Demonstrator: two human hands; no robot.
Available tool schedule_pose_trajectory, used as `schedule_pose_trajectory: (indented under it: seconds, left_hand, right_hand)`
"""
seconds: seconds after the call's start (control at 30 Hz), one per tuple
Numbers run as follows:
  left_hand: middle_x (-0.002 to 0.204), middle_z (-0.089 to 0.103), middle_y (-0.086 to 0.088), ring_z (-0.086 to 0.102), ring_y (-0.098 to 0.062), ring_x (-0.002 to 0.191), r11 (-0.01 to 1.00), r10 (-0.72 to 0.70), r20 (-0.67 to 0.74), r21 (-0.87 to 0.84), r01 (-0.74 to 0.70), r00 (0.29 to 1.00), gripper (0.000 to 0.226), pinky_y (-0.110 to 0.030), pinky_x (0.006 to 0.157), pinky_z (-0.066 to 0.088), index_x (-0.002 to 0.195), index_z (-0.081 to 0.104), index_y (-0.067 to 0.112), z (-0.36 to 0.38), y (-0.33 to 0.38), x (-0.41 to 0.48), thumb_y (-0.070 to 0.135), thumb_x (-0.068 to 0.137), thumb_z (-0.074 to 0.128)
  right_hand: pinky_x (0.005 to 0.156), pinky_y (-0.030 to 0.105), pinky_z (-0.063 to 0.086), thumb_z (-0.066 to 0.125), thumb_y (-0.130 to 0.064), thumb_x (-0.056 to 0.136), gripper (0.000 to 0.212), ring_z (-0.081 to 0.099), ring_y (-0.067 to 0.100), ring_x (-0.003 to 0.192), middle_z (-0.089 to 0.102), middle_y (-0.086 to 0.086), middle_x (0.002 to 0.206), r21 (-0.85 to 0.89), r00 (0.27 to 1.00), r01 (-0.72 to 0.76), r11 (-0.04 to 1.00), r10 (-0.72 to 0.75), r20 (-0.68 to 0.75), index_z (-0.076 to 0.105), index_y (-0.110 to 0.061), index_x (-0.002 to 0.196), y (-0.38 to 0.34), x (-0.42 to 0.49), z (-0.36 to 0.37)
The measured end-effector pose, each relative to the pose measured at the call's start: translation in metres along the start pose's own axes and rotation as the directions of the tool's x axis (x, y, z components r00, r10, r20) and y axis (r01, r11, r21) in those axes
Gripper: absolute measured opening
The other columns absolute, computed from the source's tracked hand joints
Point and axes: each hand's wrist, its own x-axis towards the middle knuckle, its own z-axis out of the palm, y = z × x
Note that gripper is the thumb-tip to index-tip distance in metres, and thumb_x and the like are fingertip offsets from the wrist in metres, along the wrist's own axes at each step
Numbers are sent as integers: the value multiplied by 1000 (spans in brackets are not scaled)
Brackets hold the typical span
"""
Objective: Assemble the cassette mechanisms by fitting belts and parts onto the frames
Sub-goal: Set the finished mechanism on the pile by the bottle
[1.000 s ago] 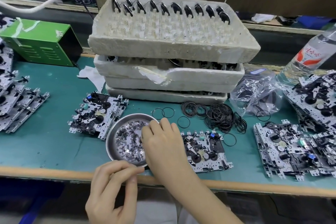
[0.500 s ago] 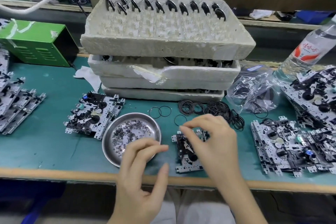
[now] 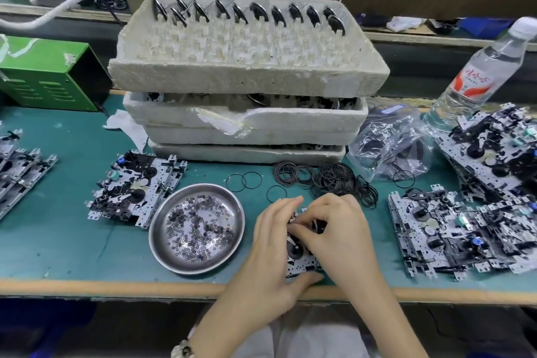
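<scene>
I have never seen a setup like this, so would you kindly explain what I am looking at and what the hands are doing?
No machine here: a person works with bare hands, filmed by a camera worn on the head, looking down at a green-topped workbench. The left hand grips a silver-and-black cassette mechanism frame at the front edge; the right hand pinches at a part on top, too small to name. Beside them lies a round steel dish of tiny dark rings, farther back loose black rubber belts and stacked white foam trays. Further metal frames lie at both sides.
</scene>
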Motion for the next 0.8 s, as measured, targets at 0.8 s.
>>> schedule_pose_trajectory:
  seconds: [0.8]
  left_hand:
    - [155,12,23,13,-12,152,999,-44,57,17,43,997,102,-15,119,14,150,0,52,-4,3,2,33,85,75]
  right_hand:
    - [88,37,47,82,-36,69,9,53,21,102,70,-5,77,-30,911,-65,997,72,407,75,-38,64,-9,42,-19]
